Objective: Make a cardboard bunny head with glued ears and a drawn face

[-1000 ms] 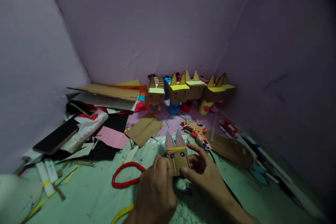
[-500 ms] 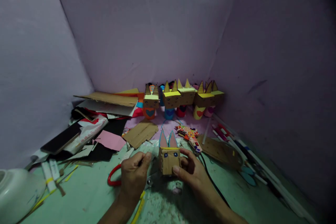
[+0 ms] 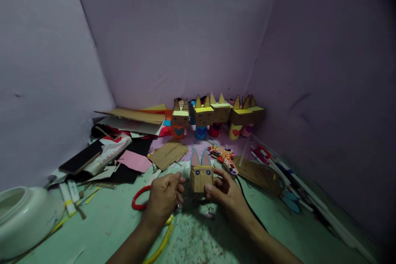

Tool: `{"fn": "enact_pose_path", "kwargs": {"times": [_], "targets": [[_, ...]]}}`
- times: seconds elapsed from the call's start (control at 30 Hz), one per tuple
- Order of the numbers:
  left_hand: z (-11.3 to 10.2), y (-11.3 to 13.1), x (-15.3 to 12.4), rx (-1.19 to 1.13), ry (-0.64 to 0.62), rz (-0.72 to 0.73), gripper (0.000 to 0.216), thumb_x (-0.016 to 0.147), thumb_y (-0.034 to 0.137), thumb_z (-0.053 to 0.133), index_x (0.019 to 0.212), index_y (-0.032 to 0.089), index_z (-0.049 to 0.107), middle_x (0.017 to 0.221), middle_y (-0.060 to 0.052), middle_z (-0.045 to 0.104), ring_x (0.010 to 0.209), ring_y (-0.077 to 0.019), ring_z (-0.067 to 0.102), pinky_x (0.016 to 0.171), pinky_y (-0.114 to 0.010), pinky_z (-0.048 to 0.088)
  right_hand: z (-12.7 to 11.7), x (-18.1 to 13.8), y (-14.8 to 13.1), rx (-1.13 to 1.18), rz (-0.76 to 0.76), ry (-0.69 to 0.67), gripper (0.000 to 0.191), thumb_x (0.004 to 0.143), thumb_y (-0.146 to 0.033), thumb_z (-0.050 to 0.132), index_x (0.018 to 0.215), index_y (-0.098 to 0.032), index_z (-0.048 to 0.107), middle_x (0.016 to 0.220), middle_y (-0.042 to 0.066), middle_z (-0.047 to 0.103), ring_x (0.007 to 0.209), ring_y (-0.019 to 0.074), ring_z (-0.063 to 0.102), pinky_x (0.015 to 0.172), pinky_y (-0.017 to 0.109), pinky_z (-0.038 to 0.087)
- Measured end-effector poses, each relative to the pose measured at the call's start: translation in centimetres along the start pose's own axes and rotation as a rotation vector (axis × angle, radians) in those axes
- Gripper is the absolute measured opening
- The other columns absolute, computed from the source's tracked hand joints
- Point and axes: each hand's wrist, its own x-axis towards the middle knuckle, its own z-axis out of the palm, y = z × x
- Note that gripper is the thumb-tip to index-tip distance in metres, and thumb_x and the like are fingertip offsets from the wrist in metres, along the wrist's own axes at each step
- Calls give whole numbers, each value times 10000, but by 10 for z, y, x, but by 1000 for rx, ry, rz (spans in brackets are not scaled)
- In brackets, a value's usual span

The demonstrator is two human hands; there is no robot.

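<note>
My right hand (image 3: 227,194) grips a small cardboard box head (image 3: 202,180) by its right side, thumb on the front and fingers behind. Two drawn dark eyes mark its front, and two pointed pink ears edged in blue rise from the top. Just left of the box, my left hand (image 3: 165,198) is closed with its fingers curled; whatever may be in them is hidden. Beneath and beside that hand lie a red scissor handle (image 3: 136,199) and a yellow handle (image 3: 163,243). Behind the box rests a flower-patterned glue gun (image 3: 227,161) with a black cord.
Finished cardboard animal figures (image 3: 204,115) stand in a row at the back. Stacked cardboard (image 3: 133,115), pink paper (image 3: 134,161) and scraps fill the left. A white pot (image 3: 31,214) sits at front left. Markers (image 3: 262,154) and white sticks line the right wall.
The view has tilted upward slightly. My left hand's fingers have shifted, with more fingertips showing beside the box. My right hand still holds the cardboard head.
</note>
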Motion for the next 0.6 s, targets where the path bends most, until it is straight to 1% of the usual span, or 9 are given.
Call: {"fn": "enact_pose_path", "kwargs": {"times": [0.1,0.2,0.27,0.33,0.4,0.43,0.47,0.53,0.6], "targets": [[2,4,0,-148,-62,50,374,615,461,635,771,126,693,673,-49,665,526,-157,602,527,-280,480,0,1,1,9,10,12,571,584,-409,824,1024,-208,519,696,-11,642,673,209,635,641,352,489],[1,8,-4,-177,-55,-5,391,604,414,638,857,122,695,641,-29,650,492,-158,592,496,-281,471,-2,3,3,15,8,26,573,592,-400,821,1036,-196,521,719,-1,658,667,192,631,628,329,490],[-1,8,-5,-80,-20,-29,315,635,411,616,769,136,689,508,14,574,369,-124,492,395,-243,371,-3,3,2,23,-6,33,575,588,-390,825,1034,-187,524,720,2,663,660,181,629,619,312,488],[-5,8,-5,49,19,17,266,648,403,628,543,159,618,413,45,468,331,-85,385,372,-220,273,-2,2,1,30,-15,36,567,589,-382,827,1028,-182,529,713,4,664,656,180,629,612,308,488],[-9,8,-4,117,11,62,398,648,428,656,389,171,498,364,54,379,351,-73,341,384,-217,239,-1,2,0,28,-15,34,565,597,-379,824,1035,-176,530,721,11,673,636,173,625,606,307,486],[-10,8,-3,107,-13,63,418,645,452,669,389,171,497,364,54,377,367,-78,354,394,-217,251,0,2,-1,27,-15,33,569,595,-382,825,1036,-174,530,722,13,677,618,166,620,599,302,483],[-10,8,-3,62,-49,51,387,638,470,683,444,164,547,392,45,430,392,-88,394,409,-217,284,1,2,0,24,-14,30,577,588,-386,827,1034,-174,529,721,12,681,598,158,615,591,298,482],[-7,9,-3,-93,-173,17,325,601,449,730,701,146,667,590,0,623,523,-131,540,496,-229,400,2,3,3,9,2,18,590,574,-397,832,1030,-183,524,715,4,684,578,151,613,589,297,487],[-3,8,-4,-264,-328,-10,489,538,350,782,961,137,663,887,-59,705,766,-194,635,676,-266,478,0,4,8,-26,30,-9,602,561,-413,832,1028,-197,520,707,4,689,596,173,633,607,322,505]]}}
